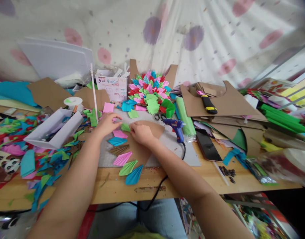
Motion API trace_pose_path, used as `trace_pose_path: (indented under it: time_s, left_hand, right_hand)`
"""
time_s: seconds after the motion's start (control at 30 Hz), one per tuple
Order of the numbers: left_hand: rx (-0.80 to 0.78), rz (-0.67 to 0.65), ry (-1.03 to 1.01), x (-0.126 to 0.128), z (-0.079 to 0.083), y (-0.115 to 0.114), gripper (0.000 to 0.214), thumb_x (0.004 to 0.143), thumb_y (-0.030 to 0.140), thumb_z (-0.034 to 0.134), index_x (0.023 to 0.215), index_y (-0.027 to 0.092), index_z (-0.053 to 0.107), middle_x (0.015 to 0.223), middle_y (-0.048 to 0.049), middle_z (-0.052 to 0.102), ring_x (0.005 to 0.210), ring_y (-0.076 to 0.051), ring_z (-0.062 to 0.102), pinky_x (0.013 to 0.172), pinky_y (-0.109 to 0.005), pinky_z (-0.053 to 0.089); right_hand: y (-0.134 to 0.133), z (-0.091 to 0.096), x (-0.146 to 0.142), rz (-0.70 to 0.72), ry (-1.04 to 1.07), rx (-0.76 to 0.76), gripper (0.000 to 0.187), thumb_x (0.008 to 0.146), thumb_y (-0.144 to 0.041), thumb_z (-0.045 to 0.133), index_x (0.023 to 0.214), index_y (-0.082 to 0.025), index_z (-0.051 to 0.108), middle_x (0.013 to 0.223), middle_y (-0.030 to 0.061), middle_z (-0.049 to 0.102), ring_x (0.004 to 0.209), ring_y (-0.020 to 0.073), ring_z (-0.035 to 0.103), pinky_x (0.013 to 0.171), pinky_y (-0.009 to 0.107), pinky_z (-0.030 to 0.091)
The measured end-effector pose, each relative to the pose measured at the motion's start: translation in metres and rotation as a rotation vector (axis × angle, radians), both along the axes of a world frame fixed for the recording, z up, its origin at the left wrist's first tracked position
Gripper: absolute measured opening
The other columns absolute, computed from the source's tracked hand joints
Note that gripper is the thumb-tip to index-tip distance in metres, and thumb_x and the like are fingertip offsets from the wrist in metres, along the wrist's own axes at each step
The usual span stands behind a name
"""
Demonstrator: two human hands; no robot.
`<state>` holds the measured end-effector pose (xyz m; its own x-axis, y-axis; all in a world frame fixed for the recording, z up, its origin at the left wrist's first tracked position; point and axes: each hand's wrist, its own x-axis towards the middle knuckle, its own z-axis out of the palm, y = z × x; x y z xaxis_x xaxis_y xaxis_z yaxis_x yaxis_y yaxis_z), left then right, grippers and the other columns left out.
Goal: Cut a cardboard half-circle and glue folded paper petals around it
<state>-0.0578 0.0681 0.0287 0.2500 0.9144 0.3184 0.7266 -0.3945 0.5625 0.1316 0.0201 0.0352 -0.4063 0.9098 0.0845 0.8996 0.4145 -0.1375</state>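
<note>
A brown cardboard fan shape (152,130) lies on a grey mat (189,159) in front of me. Folded paper leaves line its left edge: pink (122,158), green (127,167) and blue (133,176) ones low down, a blue one (116,141) and a pink one (119,134) higher up. My left hand (107,123) rests beside a small green folded leaf (125,127), its fingertips touching it. My right hand (141,133) presses down on the cardboard with fingers curled, right next to that green leaf.
A blue glue gun (176,127) stands right of the cardboard, its black cord trailing off the table edge. A multicoloured paper flower fan (149,88) stands behind. A white tray (54,127) and scattered paper scraps fill the left; cardboard sheets, a yellow-black knife (207,103) and a phone (207,146) lie right.
</note>
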Motion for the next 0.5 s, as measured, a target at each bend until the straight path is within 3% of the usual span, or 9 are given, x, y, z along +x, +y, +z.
trace_pose_path:
  time_s: [0.13,0.5]
  left_hand:
    - [0.014,-0.129,0.047,0.0094,-0.0014,-0.0014,0.015,0.065,0.020,0.059,0.079,0.020,0.066,0.092,-0.0054,0.064,0.097,-0.022,0.054,0.091,-0.037,0.040]
    - [-0.043,-0.079,-0.008,0.0080,-0.0066,0.0007,0.015,0.070,0.023,0.055,0.080,0.019,0.065,0.088,-0.0051,0.065,0.091,-0.021,0.057,0.087,-0.037,0.043]
  right_hand:
    - [-0.0007,-0.0009,0.0008,0.033,0.013,-0.010,0.019,0.088,-0.025,0.042,0.096,-0.021,0.058,0.103,0.0054,0.062,0.087,0.0177,0.060,0.064,0.025,0.040]
    - [0.0065,0.0016,-0.0015,0.074,0.004,-0.041,0.019,0.087,-0.022,0.043,0.093,-0.019,0.060,0.097,0.0068,0.064,0.081,0.0173,0.060,0.066,0.025,0.038]
